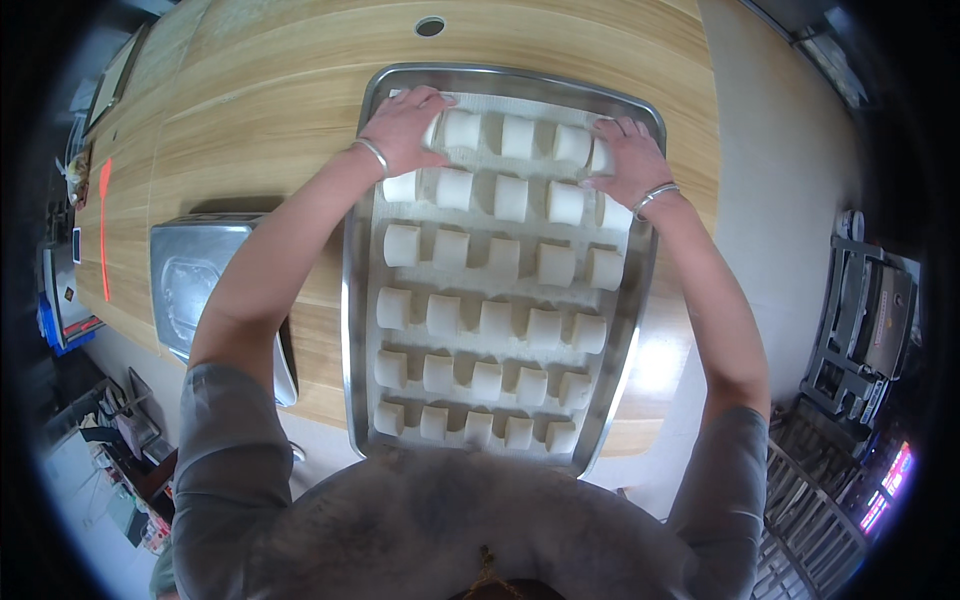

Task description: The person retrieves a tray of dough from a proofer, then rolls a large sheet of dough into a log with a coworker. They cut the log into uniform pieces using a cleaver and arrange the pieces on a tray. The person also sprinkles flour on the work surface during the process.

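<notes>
A large metal baking tray [352, 300] lined with pale paper [470, 222] lies lengthwise before me. Several rows of plump white dough pieces [511, 198] stand on the paper, spaced apart. At the tray's far left corner my left hand [405, 130] curls its thumb and fingers around the end dough piece [432, 130] of the far row. Opposite it, my right hand [630, 162] holds the right end dough piece [602, 157] of the same row between thumb and fingers. Both hands partly hide the pieces beneath them.
The tray rests on a wooden table [270, 90] with a round hole [430, 27] beyond it. Left of the tray lies a shallow metal pan [195, 275], partly behind my left arm. A slatted wooden chair [815, 500] stands at lower right, below a grey cart-like frame [835, 330].
</notes>
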`<state>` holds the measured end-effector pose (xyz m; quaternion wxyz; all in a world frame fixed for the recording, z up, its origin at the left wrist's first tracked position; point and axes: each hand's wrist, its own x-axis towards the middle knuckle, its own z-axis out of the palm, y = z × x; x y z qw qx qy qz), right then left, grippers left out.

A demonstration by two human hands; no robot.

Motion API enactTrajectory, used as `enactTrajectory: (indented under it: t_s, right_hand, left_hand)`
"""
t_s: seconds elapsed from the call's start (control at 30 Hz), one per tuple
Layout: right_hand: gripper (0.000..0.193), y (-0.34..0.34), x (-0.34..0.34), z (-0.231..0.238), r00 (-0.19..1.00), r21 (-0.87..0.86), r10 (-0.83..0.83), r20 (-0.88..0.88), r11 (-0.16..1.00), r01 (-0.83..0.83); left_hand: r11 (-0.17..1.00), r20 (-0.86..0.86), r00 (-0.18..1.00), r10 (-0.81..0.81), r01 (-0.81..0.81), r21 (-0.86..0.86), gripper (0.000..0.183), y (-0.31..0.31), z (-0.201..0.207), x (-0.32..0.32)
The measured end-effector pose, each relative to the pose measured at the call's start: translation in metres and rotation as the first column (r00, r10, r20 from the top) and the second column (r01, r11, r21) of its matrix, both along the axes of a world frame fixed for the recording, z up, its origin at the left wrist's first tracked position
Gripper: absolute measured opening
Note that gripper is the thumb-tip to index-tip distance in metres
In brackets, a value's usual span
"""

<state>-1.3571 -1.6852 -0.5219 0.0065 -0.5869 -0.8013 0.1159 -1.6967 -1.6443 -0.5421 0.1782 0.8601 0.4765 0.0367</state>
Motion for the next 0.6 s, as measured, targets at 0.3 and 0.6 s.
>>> enactTrajectory:
  t_s: [0.3,0.6]
  right_hand:
    - [0.056,0.003,0.018,-0.001,0.998,-0.046,-0.056,0.002,0.997,0.056]
    - [0.054,-0.002,0.020,-0.004,0.999,-0.044,-0.039,-0.016,0.998,0.038]
  left_hand:
    - [0.999,0.005,0.999,0.037,-0.037,-0.038,0.055,0.007,-0.001,-0.017]
    - [1.000,-0.034,0.999,0.016,-0.016,0.011,0.052,0.008,-0.003,-0.020]
